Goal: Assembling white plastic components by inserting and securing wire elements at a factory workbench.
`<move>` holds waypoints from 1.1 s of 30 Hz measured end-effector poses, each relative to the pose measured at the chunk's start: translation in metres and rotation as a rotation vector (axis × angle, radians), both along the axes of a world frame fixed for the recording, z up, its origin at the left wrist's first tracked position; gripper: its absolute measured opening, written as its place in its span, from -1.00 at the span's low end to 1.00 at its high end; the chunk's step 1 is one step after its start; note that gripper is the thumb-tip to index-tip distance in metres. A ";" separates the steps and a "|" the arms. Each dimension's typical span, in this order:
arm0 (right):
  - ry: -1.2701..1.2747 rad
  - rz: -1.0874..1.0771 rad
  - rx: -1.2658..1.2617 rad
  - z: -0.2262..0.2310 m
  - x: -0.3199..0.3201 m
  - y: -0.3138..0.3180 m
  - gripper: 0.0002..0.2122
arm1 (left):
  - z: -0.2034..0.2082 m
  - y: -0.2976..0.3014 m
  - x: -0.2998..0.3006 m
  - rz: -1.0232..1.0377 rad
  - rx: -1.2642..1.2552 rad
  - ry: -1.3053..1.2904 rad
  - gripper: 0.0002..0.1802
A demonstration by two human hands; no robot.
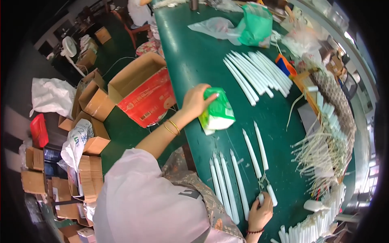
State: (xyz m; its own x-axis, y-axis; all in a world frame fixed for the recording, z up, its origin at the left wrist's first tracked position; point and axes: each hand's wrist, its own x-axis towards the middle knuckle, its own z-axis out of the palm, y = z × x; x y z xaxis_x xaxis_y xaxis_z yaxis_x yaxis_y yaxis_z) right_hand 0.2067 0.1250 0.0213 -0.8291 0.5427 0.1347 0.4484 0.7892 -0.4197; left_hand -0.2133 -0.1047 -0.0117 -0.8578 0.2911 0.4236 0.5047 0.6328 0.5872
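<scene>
My left hand (197,100), with gold bangles at the wrist, is closed on a green and white soft packet (219,106) near the table's left edge. Its fingers curl over the packet's upper left side. Low on the table, my right hand (260,213) pinches a short white tube (261,198). A second short white tube (272,195) lies beside it, and thin wires join the short pieces to two long white candle-shaped sticks (252,154). Several similar pointed sticks (228,188) lie side by side left of my right hand.
A pile of white tubes (257,75) lies farther up the green table (186,60). Wired white parts (320,156) hang along the right, above a bundle of white tubes (316,227). A green bag (256,25) sits at the far end. An open red carton (148,97) and other boxes stand left.
</scene>
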 end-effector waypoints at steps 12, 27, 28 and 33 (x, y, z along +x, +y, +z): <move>0.181 0.284 -0.337 0.068 -0.043 0.005 -0.64 | 0.013 0.025 0.001 -0.090 0.326 -0.060 -0.58; 0.242 0.541 -0.156 0.054 -0.117 0.025 -0.92 | 0.036 0.033 -0.003 -0.293 -0.052 0.053 -0.61; 0.178 0.506 -0.229 0.061 -0.124 0.026 -0.92 | 0.044 0.025 -0.011 -0.193 0.006 -0.013 -0.61; 0.350 0.267 -0.673 0.060 -0.161 0.020 -0.37 | 0.071 0.063 0.062 -0.398 0.664 -0.506 -0.60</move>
State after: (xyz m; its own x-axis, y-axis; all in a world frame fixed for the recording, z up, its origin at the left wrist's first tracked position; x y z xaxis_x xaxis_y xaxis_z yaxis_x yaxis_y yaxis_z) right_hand 0.0461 0.1451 0.0811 -0.9127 0.3889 0.1252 0.0345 0.3786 -0.9249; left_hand -0.1517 -0.0416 0.0598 -0.8750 0.4355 0.2114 0.1974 -0.0778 0.9772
